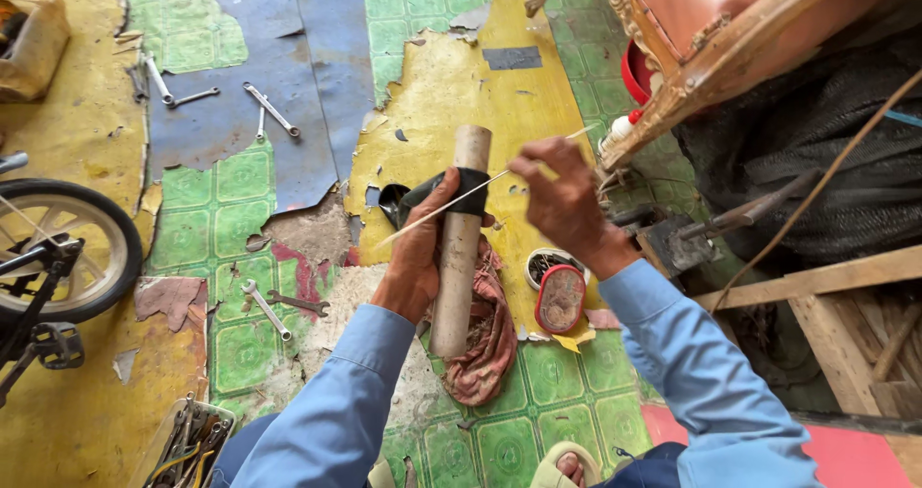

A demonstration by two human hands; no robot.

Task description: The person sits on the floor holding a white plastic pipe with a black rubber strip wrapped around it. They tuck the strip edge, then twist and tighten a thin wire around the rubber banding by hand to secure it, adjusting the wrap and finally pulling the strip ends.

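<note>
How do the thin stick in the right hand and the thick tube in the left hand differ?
The stick is very thin and pale; the tube is thick and tan. The stick lies slanted, crossing in front of the tube; the tube stands nearly upright over a reddish rag. The tube has a black strip wrapped round it; the stick is bare. The right hand pinches the stick; the left hand wraps the tube. Both are long and straight.

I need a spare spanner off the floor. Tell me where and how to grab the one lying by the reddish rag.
Take the silver spanner by the middle of its shank, coming straight down from above. It lies flat on the green patterned floor, slanted, with a darker spanner just beside it on the right, so pinch across the narrow shank from its open left side. Both hands are busy: the left hand holds the pipe.
</note>
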